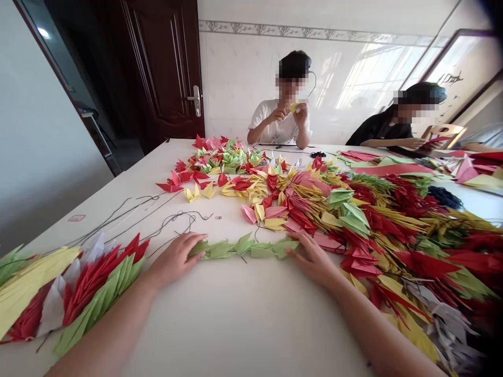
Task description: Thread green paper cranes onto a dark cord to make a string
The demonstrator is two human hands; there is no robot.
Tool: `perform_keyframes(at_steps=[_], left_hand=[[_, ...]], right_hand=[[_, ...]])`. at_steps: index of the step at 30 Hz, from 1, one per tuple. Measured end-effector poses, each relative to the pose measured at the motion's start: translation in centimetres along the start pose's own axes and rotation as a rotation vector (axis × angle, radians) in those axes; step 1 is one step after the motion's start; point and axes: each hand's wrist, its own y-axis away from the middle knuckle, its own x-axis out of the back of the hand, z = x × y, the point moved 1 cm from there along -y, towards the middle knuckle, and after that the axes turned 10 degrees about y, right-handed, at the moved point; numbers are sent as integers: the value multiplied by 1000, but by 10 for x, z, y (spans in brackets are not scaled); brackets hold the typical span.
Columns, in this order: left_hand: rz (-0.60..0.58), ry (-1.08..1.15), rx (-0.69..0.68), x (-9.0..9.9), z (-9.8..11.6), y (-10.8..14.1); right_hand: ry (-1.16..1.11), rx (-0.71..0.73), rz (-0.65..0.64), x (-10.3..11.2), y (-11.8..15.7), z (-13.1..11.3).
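Going left to right: lower left of the frame, we have a thick bundle of folded paper pieces in yellow, red, white and green (88, 280), just beside our left forearm. Dark thin threads (184, 213) trail above it on the white tabletop (236, 314).

Left hand (173, 259), left of center: partly curled, thumb and fingers lightly closed on the left end of the strand, thumb on the near side.

Center: pale green strand of overlapping, leaf-like folded paper pieces (247, 246), lying roughly straight across the table between both hands. We'd judge it very light and flexible along its length, each piece crisp but easy to crush or tear. Not very slippery, though pieces may shift against each other. Best hold is a soft pinch at both ends; squeezing the middle would flatten folds. Short dark thread ends poke out near its middle, above and below.

Upper center, a co-worker in white (279, 123) holds a small yellow paper piece (294, 107).

Right hand (312, 259), right of center: fingers spread a bit, thumb and fingertips lightly pinching the right end. Just beside it we've got a big multicolored heap of folded paper (356, 256), red, pink, yellow and green, filling the right side.
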Motion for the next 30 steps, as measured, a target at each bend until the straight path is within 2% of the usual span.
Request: perform_keyframes(at_steps=[3,7,11,14,16,18,20,24,27,30], left_hand=[[-18,-29,7,-1,-1,-2],[-18,-45,62,-1,-4,-5],[-36,-40,87,1,-3,-7],[-40,-45,90,2,-3,-8],[-39,-47,100,2,-2,-9],[-37,-46,112,1,-2,-8],[-42,-42,119,0,-2,-8],[-37,-41,107,0,-2,-7],[-35,-35,93,1,-2,-6],[-38,-26,92,1,-2,-6]], right_hand=[[-41,-58,32,-2,2,6],[-13,70,-121,-3,-3,-4],[6,22,-152,4,-4,4],[138,-58,-106,15,-2,16],[217,-119,-12,23,1,16],[231,-127,113,25,3,5],[203,-51,175,19,3,-15],[151,179,79,-9,2,-51],[90,224,35,-21,-1,-52],[35,141,40,-16,-2,-36]])
